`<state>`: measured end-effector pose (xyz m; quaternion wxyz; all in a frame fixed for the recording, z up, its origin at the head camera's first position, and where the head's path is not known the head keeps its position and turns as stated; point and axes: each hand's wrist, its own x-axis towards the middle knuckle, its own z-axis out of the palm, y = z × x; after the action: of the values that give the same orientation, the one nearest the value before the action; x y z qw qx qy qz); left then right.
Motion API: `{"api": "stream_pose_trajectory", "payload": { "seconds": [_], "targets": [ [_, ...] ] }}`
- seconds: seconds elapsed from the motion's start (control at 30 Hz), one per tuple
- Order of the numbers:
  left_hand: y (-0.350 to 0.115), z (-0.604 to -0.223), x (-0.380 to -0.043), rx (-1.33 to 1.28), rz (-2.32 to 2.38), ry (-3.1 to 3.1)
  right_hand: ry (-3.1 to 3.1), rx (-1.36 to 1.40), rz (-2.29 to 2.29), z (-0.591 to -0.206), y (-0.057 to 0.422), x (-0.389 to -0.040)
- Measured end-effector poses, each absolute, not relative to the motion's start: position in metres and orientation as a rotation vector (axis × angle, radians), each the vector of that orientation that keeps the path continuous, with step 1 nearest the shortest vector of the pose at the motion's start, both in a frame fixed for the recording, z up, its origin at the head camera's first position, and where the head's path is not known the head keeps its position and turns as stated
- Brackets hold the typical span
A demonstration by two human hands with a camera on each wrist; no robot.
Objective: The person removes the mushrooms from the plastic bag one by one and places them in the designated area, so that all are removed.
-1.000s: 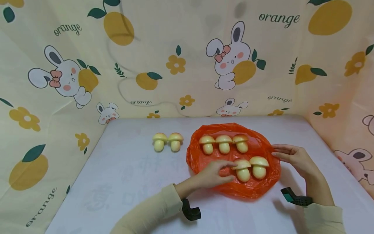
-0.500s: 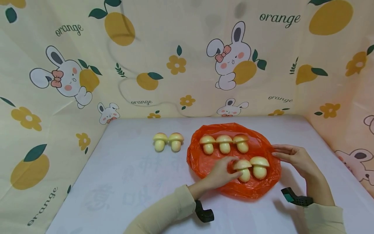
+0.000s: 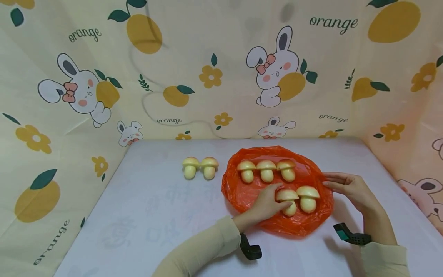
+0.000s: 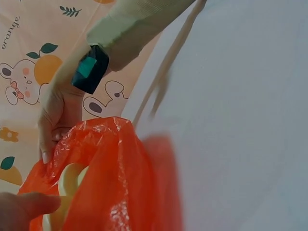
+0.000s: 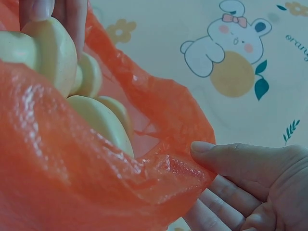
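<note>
An orange-red plastic bag (image 3: 231, 175) lies spread wide, with its rim folded outward. My left hand (image 3: 263, 204) reaches into it and grips the front left mushroom (image 3: 287, 194), smooth and pale yellow, thumb on the stem side. Close beside that one lies another mushroom (image 3: 308, 197). Three more form a row at the back of the bag, among them the middle mushroom (image 3: 266, 166). On the bag's right side, my right hand (image 3: 353, 191) pinches the rim, its thumb (image 5: 204, 147) lying over the plastic and the other fingers outside.
Left of the bag, two mushrooms stand side by side on the white table (image 3: 155, 192), the nearer to the bag being a pale yellow mushroom (image 3: 209, 167). A printed curtain (image 3: 221, 57) with rabbits and oranges encloses the back and sides.
My left hand has moved right, and its thumb and fingers have come round the front left mushroom. The right hand stays at the bag's rim.
</note>
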<state>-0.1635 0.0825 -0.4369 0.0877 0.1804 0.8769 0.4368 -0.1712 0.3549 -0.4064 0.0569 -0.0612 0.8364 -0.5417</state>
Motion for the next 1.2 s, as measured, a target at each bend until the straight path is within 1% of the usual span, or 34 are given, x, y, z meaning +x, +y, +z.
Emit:
{"api": "stream_pose_trajectory", "payload": {
  "seconds": [0.6, 1.2],
  "targets": [
    [0.081, -0.440, -0.168, 0.573, 1.300, 2.617, 2.535, -0.203, -1.654, -0.407, 0.357, -0.171],
    [0.065, -0.419, -0.169, 0.657, 1.352, 2.525, 2.552, -0.189, -1.624, -0.405, 0.356, -0.171]
  ]
}}
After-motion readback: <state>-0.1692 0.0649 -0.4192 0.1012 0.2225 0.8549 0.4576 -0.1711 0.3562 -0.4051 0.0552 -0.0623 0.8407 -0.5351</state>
